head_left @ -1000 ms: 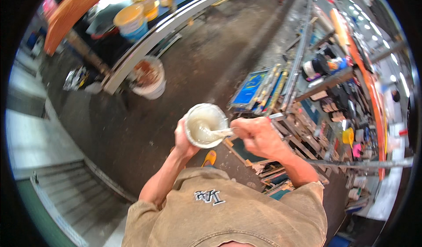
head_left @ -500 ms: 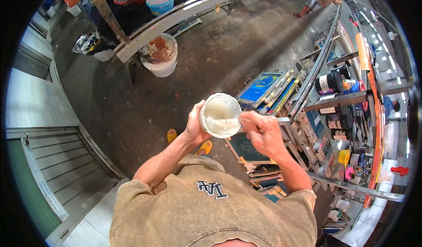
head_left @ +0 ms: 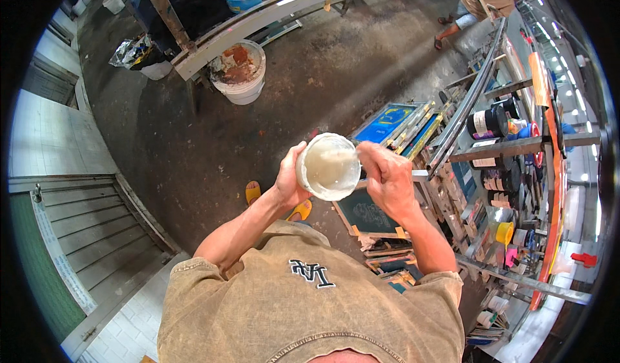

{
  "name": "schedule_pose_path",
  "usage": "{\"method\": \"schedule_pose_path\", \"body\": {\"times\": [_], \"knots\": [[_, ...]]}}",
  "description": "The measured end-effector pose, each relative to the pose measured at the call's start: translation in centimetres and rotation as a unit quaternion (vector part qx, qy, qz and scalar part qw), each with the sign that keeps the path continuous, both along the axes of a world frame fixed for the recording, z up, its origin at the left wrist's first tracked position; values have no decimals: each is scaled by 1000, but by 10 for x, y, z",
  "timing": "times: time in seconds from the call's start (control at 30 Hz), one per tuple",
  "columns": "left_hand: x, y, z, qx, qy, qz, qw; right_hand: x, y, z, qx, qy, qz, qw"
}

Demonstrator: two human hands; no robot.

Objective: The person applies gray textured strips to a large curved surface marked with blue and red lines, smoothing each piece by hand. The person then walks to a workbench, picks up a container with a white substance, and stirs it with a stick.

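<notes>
My left hand [head_left: 290,181] is wrapped round the side of a white plastic tub [head_left: 302,169], with the thumb up near its rim. Inside lies a milky off-white paste [head_left: 325,174], some of it smeared over the rim. At the tub's right edge is my right hand [head_left: 389,172], its fingers closed in a pinch. From them a thin stirring tool [head_left: 345,154] reaches into the tub, pale and blurred by motion, so its exact kind does not show. The tub is held up in front of my chest, its mouth facing up.
Framed printing screens [head_left: 386,125] lean at the right, beside a rack with black ink jars [head_left: 489,123]. A stained white bucket [head_left: 240,90] stands on the floor under a long table rail [head_left: 252,29]. Another person [head_left: 481,8] is at the far right.
My right hand has swung the stirring tool from the lower part of the tub to its upper right. The tub has shifted slightly right. The other person has come nearer.
</notes>
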State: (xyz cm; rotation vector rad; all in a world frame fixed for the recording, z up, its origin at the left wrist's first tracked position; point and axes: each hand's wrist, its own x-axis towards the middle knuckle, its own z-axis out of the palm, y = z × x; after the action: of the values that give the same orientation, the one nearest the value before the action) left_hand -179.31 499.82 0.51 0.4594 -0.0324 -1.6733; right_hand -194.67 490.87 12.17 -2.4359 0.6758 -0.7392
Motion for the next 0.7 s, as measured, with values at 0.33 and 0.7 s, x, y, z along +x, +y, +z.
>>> {"method": "schedule_pose_path", "body": {"times": [0.33,0.7], "knots": [[-18,7,-3,19,-20,35,999,-31,26,31,193,111,33,974],[-53,58,-10,25,-15,67,997,-75,35,40,66,161,128,976]]}}
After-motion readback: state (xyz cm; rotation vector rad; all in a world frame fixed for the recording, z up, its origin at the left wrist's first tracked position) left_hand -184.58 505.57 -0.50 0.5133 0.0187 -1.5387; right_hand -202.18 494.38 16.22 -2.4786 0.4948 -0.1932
